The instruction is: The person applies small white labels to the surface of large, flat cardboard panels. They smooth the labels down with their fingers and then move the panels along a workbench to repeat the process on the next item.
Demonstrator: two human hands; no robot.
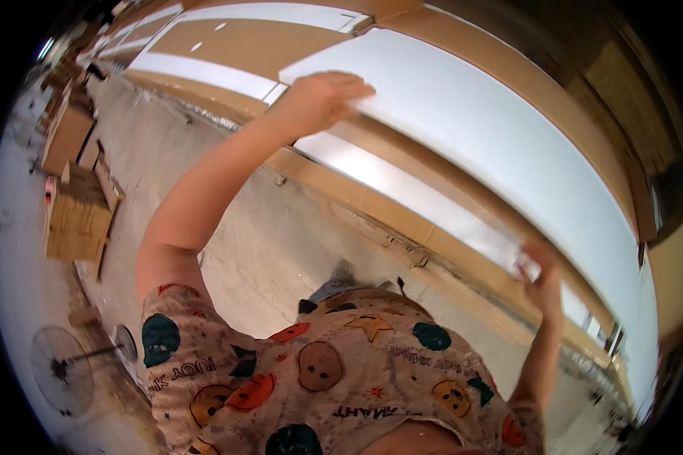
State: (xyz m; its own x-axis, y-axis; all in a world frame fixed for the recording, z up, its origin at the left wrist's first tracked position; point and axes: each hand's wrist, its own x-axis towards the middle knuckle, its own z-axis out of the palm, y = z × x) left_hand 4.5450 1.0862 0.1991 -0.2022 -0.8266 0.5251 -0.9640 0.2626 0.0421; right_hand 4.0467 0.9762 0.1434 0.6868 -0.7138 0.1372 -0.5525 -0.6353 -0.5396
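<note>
A long white panel [463,98] lies across the upper right, over brown cardboard. My left hand [328,100] reaches to its near left corner, fingers stretched out and slightly blurred, resting on or just over the edge; the thumb is hidden. Farther right, my right hand [540,279] is below the panel's near edge, its fingers bent around a small whitish piece [528,265]. What that piece is I cannot make out. Between the hands runs a glossy white strip [402,182] on the cardboard [357,193], partly shaded by the panel.
More white and brown flat pieces [228,45] lie along the far left. Wooden boards [463,296] run low beside the stack over the concrete floor [258,227]. Wooden boxes [76,220] and a standing fan [61,368] are at the left. Dark shelving rises at the upper right.
</note>
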